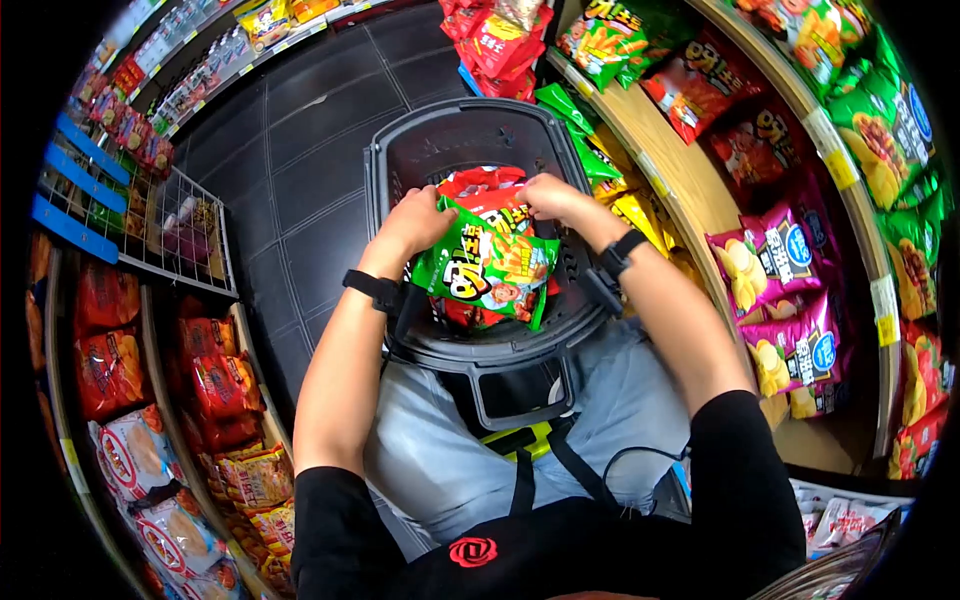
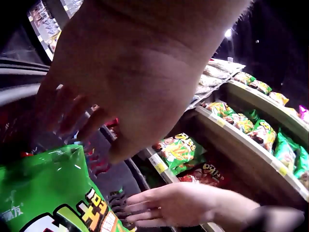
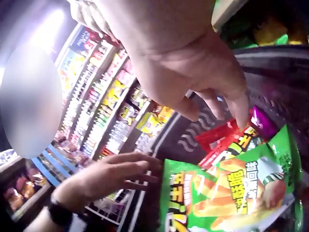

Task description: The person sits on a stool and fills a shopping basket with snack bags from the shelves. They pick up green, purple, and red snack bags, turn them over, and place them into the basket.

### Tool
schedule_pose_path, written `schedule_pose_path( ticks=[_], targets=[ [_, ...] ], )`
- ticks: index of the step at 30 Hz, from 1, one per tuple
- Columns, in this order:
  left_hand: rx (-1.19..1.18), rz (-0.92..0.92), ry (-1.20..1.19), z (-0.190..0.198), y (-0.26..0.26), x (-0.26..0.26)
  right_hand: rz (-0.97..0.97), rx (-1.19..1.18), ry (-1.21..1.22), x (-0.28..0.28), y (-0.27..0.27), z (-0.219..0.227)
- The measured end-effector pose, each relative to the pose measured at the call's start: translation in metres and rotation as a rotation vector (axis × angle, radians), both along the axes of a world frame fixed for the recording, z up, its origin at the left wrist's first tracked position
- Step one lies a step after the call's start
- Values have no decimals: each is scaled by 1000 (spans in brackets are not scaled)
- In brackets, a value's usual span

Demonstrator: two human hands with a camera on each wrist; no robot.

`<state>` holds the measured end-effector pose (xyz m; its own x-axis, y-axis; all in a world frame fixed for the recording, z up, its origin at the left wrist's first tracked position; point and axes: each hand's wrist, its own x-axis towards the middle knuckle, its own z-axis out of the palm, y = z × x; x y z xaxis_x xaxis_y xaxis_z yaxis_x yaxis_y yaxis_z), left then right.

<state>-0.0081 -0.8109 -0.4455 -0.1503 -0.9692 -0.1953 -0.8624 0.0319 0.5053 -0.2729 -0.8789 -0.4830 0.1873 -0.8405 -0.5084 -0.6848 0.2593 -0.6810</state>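
A green snack bag point(image 1: 490, 265) lies on top of several red bags point(image 1: 482, 180) inside a dark grey shopping basket point(image 1: 377, 165). My left hand point(image 1: 418, 220) is at the bag's upper left corner; in the right wrist view that hand point(image 3: 113, 174) has extended fingers beside the bag. Over the basket's right side is my right hand point(image 1: 553, 198), close to a red bag. Seen from the left wrist, the right hand point(image 2: 174, 205) has nearly straight fingers with nothing between them. From the right wrist, its fingers point(image 3: 236, 108) hang loosely above the red bag point(image 3: 224, 137).
The basket stands between the person's knees point(image 1: 430, 420). Wooden shelves point(image 1: 690, 170) of chip bags run along the right, with purple bags point(image 1: 795, 345) nearby. A wire rack point(image 1: 195, 235) and shelves of red bags point(image 1: 215, 370) stand left, beside the dark tiled floor point(image 1: 310, 130).
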Motion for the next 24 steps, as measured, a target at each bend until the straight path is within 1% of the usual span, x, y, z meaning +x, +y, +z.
schedule_pose_path(
  ticks=[1,2,4,5,6,7,8,9,10,12,14,16,17,18,20,21,22,24],
  targets=[
    [-11,-8,18,4,2,0,-23,53,3,2,-16,-23],
    [-37,-11,13,4,3,1,-67,74,-58,8,-16,-28],
    [-95,38,17,8,9,0,-205,85,-48,17,-20,-45],
    [-93,54,23,11,12,2,-300,124,-83,19,-22,-53],
    [-68,45,16,16,15,4,-427,149,-127,16,-37,-86],
    [-45,36,8,19,15,7,-491,161,-169,9,-47,-110],
    [-44,45,12,19,16,9,-559,175,-211,6,-53,-124],
    [-44,45,7,18,16,11,-548,159,-294,5,-47,-127],
    [-45,43,1,19,17,13,-542,162,-291,7,-46,-129],
    [-45,45,2,17,18,16,-507,270,-478,9,-42,-132],
    [-56,33,24,14,17,18,-528,232,-453,10,-41,-131],
    [-64,42,24,15,19,16,-482,184,-457,8,-43,-137],
    [-78,50,24,17,19,14,-493,151,-427,7,-44,-139],
    [-73,51,25,18,19,12,-462,126,-343,7,-39,-123],
    [-17,13,4,23,17,11,-484,98,-296,18,-19,-74],
    [-19,12,3,24,17,11,-442,95,-208,17,-18,-65],
    [-31,13,5,24,17,10,-443,92,-209,12,-25,-70],
    [-47,7,7,24,19,7,-340,-13,-95,4,-35,-78]
  ],
)
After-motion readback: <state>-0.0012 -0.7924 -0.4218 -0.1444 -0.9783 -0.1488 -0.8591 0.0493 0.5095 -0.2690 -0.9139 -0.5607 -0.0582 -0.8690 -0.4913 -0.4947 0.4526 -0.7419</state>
